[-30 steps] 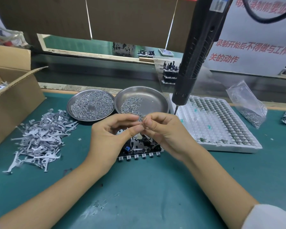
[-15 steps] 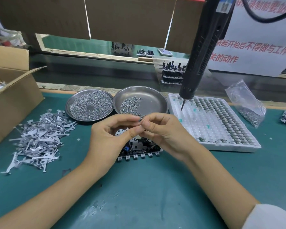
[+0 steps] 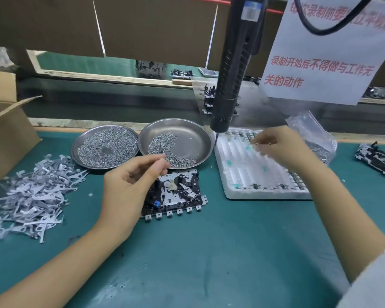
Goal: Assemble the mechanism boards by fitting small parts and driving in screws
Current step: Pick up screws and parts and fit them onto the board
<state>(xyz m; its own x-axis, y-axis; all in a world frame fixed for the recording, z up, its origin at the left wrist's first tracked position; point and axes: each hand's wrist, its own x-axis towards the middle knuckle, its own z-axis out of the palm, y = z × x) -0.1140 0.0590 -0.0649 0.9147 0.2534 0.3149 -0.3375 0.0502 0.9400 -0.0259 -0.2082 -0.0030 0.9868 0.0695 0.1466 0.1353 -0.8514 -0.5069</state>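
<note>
**Hands apart over the mechanism board**

While the teal bench mat (image 3: 209,252) fills the near foreground, two bare forearms reach in across it from the bottom corners. The left hand (image 3: 129,185) hovers over the left edge of the mechanism board (image 3: 178,194), thumb and forefinger tips pressed together near the rim of the closer dish; whether some small part sits in that pinch cannot be told. The board lies flat on the mat at the centre, a black and silver plate with a blue piece near its front left and a row of small square tabs along its near edge.

To the left of the board a loose heap of grey metal levers (image 3: 31,192) spreads over the mat. To the right sits a white foam tray (image 3: 249,174), its far rows filled with small parts. The right hand (image 3: 280,147) is above the tray's far half, blurred, fingers bent toward the cells; whether it holds anything cannot be told.

Beyond the board stand two round steel dishes side by side, the left dish (image 3: 105,147) heaped with screws, the right dish (image 3: 178,141) only partly covered. A black electric screwdriver (image 3: 231,74) hangs with its bit just above the tray's far left corner. A clear bag (image 3: 313,134) lies behind the tray, a cardboard box (image 3: 7,130) at far left, and a white notice (image 3: 325,58) with red characters hangs at upper right.
</note>
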